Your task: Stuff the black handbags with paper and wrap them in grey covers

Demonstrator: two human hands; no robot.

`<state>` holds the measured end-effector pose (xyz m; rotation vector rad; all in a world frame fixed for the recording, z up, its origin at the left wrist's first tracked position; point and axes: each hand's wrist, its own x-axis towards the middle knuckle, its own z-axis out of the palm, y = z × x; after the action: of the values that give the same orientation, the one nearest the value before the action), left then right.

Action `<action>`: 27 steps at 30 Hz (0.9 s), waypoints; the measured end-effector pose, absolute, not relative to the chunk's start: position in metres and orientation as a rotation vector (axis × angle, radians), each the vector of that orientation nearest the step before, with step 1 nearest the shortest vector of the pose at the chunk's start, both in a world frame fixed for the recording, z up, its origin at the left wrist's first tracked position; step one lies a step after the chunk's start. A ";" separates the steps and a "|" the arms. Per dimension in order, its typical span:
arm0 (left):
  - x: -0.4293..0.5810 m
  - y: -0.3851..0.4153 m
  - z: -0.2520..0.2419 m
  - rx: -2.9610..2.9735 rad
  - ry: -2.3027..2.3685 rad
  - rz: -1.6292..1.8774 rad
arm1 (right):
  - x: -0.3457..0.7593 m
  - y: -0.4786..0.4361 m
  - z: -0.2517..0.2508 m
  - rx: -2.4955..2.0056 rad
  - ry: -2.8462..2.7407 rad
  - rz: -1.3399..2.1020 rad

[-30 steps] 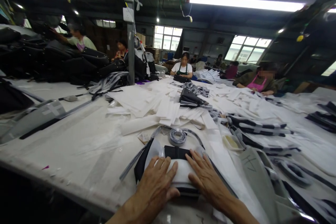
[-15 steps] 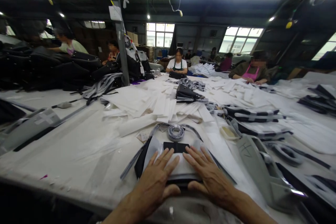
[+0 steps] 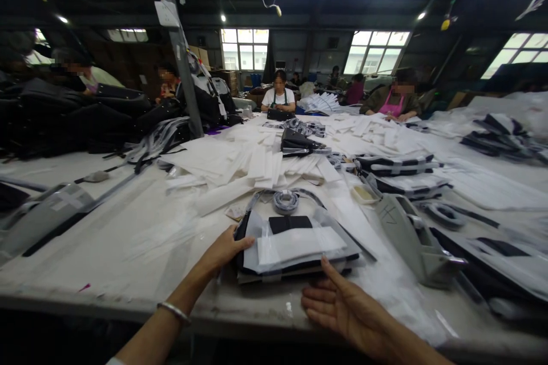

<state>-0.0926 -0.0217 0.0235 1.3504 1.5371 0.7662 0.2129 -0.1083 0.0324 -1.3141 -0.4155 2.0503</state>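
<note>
Black bag (image 3: 291, 224) lies flat on the white table (image 3: 128, 239) at the lower centre of the frame, a white sheet (image 3: 302, 246) spread across its upper face. We hold its left side with our left hand (image 3: 226, 248), the thumb laid over the top and the fingers bent around the edge, partly hidden; a bracelet (image 3: 173, 312) circles that wrist. Our right hand (image 3: 334, 302) is spread open at the bag's near edge, palm turned inward and fingers loosely apart; its thumb tip reaches that edge, but we cannot tell whether it touches, and we see nothing gripped there. Just above the bag in the frame we see a wrapped coil (image 3: 285, 201), ringed by a strap. White strips (image 3: 269, 165) lie heaped in the middle of the frame, and to the right of the bag stand a small dish (image 3: 363, 194) and a grey tape dispenser (image 3: 398, 228). At upper centre, a co-worker in a white shirt (image 3: 290, 97) sits across from us.
</note>
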 end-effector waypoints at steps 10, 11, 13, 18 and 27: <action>-0.060 -0.118 -0.023 1.213 1.237 0.911 | 0.189 -0.105 0.038 -1.348 -0.149 1.754; -0.067 -0.120 -0.022 1.239 1.249 0.815 | 0.189 -0.105 0.035 -1.375 -0.138 1.705; -0.085 -0.116 -0.010 1.324 1.353 0.608 | 0.191 -0.103 0.029 -1.404 -0.142 1.660; -0.109 -0.063 0.037 1.868 1.964 0.532 | 0.197 -0.105 0.020 -1.359 -0.209 1.678; -0.074 0.028 0.048 2.113 1.991 0.191 | 0.189 -0.116 0.042 -1.294 -0.472 1.488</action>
<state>-0.0737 0.0278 0.0476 2.1132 1.9912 0.1911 0.1886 -0.1159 0.0417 -1.2937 -0.4718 1.4881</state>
